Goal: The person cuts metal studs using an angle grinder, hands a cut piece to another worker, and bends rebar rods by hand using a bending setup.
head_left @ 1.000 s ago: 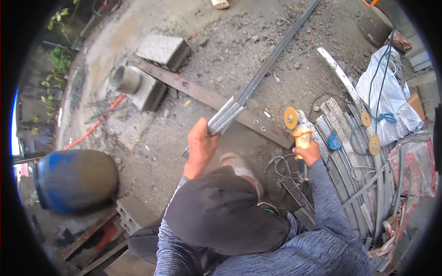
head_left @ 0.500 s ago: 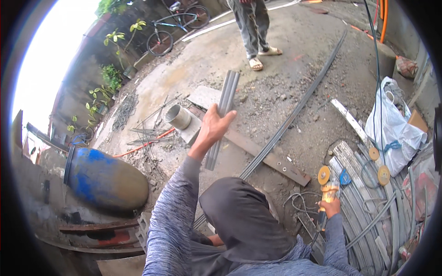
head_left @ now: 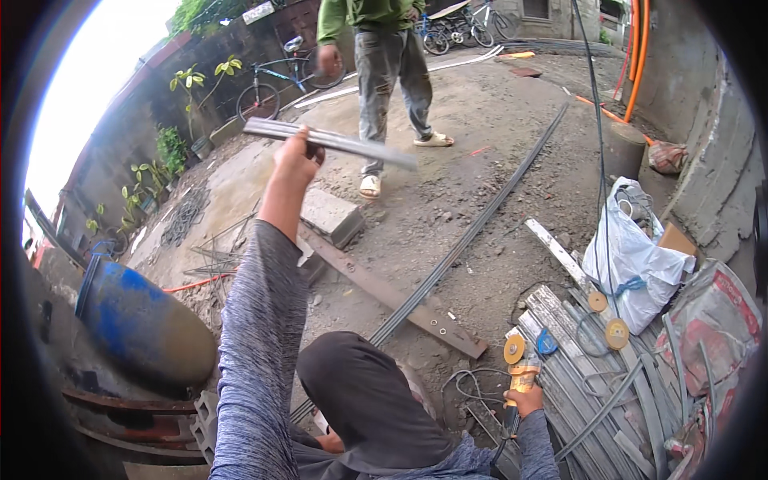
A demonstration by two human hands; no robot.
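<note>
Strips [head_left: 344,142] of metal, short and bundled, are raised off the ground [head_left: 472,144] in the closed left hand [head_left: 294,156], gripped nearer their left end, their blurred right end overlapping the legs of a person [head_left: 392,76] standing ahead. The right hand [head_left: 525,398] is wrapped around a grinder [head_left: 525,373], held low by the left edge of a pile [head_left: 588,376] of metal lengths, its disc [head_left: 514,348] near a small blue object [head_left: 546,342]. On the ground, long bars [head_left: 480,227] cross a plank [head_left: 360,276] whose far left end lies near a block [head_left: 330,214].
</note>
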